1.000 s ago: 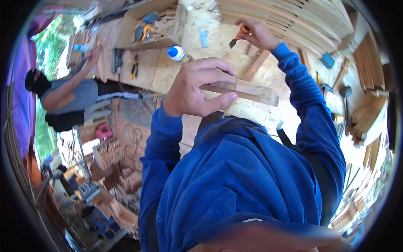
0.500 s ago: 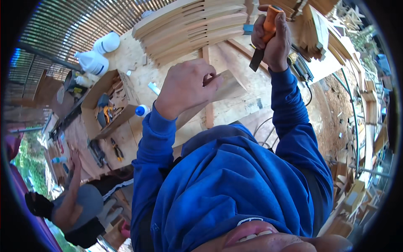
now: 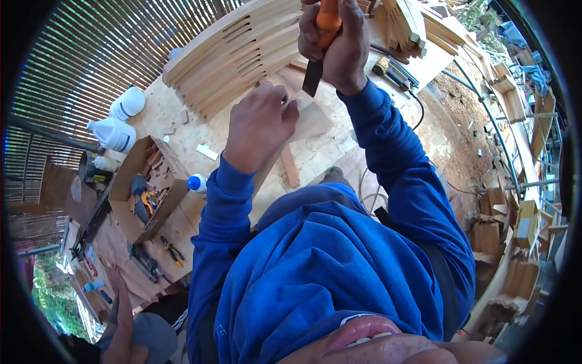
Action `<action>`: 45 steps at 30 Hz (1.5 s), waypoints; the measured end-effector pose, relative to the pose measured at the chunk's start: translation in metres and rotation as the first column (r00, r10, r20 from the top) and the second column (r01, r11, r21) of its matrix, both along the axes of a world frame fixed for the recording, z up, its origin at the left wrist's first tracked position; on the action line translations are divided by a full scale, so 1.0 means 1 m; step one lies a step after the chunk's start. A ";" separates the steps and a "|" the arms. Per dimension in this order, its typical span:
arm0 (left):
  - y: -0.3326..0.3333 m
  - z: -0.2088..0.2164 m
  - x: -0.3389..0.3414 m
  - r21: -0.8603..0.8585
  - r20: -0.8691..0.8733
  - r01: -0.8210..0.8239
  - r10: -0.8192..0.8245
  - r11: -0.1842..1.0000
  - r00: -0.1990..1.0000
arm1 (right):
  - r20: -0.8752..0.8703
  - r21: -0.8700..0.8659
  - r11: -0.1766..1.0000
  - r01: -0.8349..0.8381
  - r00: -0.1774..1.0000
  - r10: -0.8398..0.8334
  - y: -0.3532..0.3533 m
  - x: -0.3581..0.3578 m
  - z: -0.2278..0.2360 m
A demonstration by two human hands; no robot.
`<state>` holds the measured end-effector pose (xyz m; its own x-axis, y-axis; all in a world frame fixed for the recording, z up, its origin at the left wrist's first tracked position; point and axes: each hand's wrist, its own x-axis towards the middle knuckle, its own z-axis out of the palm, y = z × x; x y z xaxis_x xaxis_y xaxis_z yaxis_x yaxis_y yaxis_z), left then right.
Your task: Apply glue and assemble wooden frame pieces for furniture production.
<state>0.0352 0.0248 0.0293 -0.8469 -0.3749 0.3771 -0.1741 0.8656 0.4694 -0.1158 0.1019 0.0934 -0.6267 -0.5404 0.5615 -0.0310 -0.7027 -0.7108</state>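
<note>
My right hand is closed around the orange handle of a chisel, its dark flat blade angled down and to the left. Below that blade, apparently a short way off, lies the pale end of a wooden board. With curled fingers my left hand grips this board, which runs back beneath my wrist toward my body. Past both hands rises a stack of pale boards with slots cut in them.
On the bench at left are a cardboard box of wood scraps and tools, pliers, white jugs and a blue-capped bottle. A corded power tool lies right. Another person is at lower left.
The chisel in my right hand has moved left in the picture, closer to the board's end. My view has shifted, and my left hand still grips the board.
</note>
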 end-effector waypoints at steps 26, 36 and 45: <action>0.015 0.005 0.000 0.393 -0.041 -0.120 0.147 0.912 0.988 | -0.029 -0.047 0.921 -0.388 0.922 0.387 -0.020 -0.001 -0.022; 0.022 0.006 0.003 0.302 -0.135 -0.162 0.210 0.940 0.968 | 0.037 -0.002 0.930 -0.368 0.929 0.368 -0.023 0.004 -0.028; 0.027 0.016 -0.010 0.358 -0.098 -0.085 0.128 0.930 0.987 | -0.248 -0.107 0.925 -0.364 0.911 0.330 -0.023 0.005 -0.029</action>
<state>0.0255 0.0518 0.0457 -0.7523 -0.5870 0.2991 -0.1814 0.6210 0.7625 -0.1106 0.0793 0.0645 -0.2650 -0.6015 0.7537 0.0897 -0.7936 -0.6018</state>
